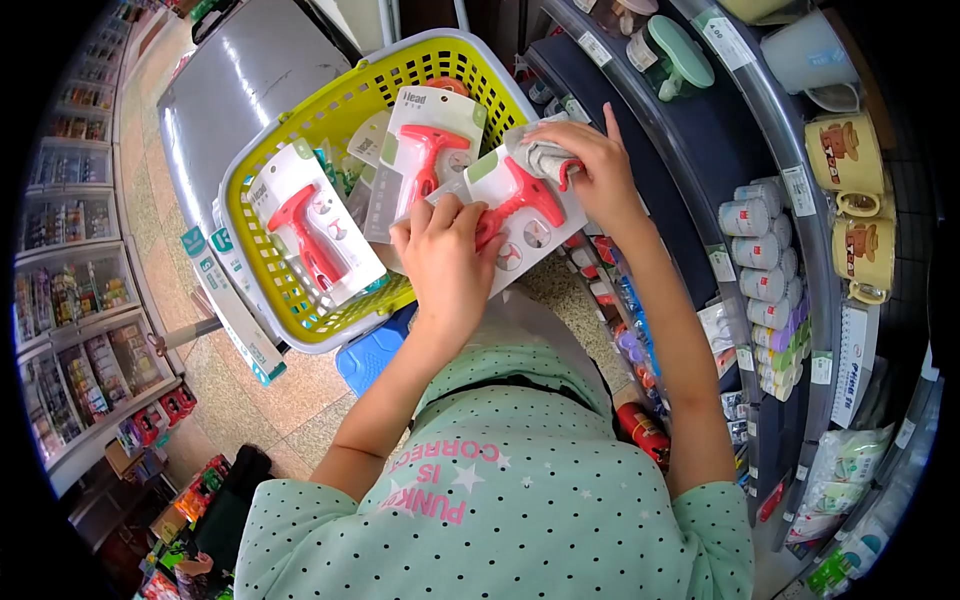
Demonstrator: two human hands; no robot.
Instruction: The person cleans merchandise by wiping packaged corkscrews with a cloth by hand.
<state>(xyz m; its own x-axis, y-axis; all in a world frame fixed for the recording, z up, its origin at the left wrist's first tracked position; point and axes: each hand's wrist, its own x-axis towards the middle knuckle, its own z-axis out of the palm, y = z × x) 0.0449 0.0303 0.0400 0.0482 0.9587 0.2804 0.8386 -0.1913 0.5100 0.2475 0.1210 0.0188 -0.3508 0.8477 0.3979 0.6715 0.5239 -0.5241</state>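
Note:
A packaged red tool (pixel 530 195) on a white card lies tilted over the right edge of the yellow-green basket (pixel 250 245). My left hand (pixel 445 250) grips this package at its left side, with the fingers curled on it. In my right hand (pixel 590 165) is a bunched grey cloth with a red edge (pixel 545 160), pressed against the upper part of the package; one finger points up. Two more packaged red tools, one at the left (pixel 305 240) and one in the middle (pixel 430 155), rest in the basket.
The basket stands on a grey surface (pixel 230 80). A blue plastic stool (pixel 370 360) is below it. Curved shelves on the right hold mugs (pixel 845 155), rolled white items (pixel 760 250) and a green-lidded container (pixel 680 60). Boxed goods (pixel 85 285) line the far left.

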